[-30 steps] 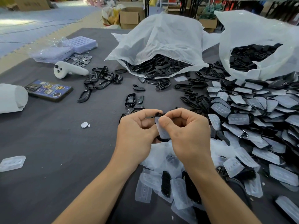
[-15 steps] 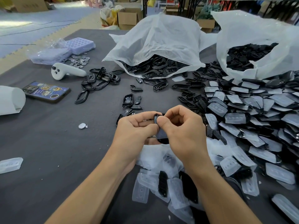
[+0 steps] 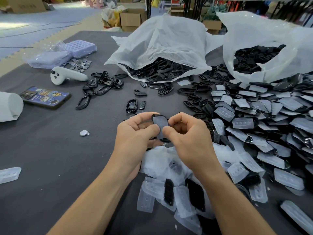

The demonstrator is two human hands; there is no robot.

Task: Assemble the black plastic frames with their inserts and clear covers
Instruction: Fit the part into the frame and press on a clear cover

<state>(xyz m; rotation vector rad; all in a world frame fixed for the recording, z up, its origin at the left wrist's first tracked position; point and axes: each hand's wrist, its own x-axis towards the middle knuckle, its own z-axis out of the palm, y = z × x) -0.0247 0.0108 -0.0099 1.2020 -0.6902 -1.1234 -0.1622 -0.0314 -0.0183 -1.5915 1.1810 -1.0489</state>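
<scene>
A dark grey desk (image 3: 50, 158) fills a warehouse-like room, with cardboard boxes on the floor beyond it. Over the desk's middle a black frame (image 3: 154, 115) is held up off the surface, with a clear cover (image 3: 160, 123) lying across its face. The left grip (image 3: 135, 133) pinches the piece along its left edge. The right grip (image 3: 188, 138) pinches its lower right edge between thumb and forefinger, so both are clenched on the same piece. The cover hides the inside, so I cannot tell whether an insert already sits there.

The step in hand looks like seating the cover into the frame. The next move probably calls for even thumb pressure round the rim until the edges lie flush, without bending the thin cover.

Just beneath the hands lies a loose pile of covers (image 3: 181, 199) with a few black inserts (image 3: 169, 190) among them. To the right spreads a wide heap of covered pieces (image 3: 254, 119). Farther back, two white bags spill black parts: the left bag (image 3: 162, 48) and the right bag (image 3: 271, 39). Well apart on the left lie a phone (image 3: 44, 97), a white controller (image 3: 66, 76) and a scatter of coin cells (image 3: 80, 64).
</scene>
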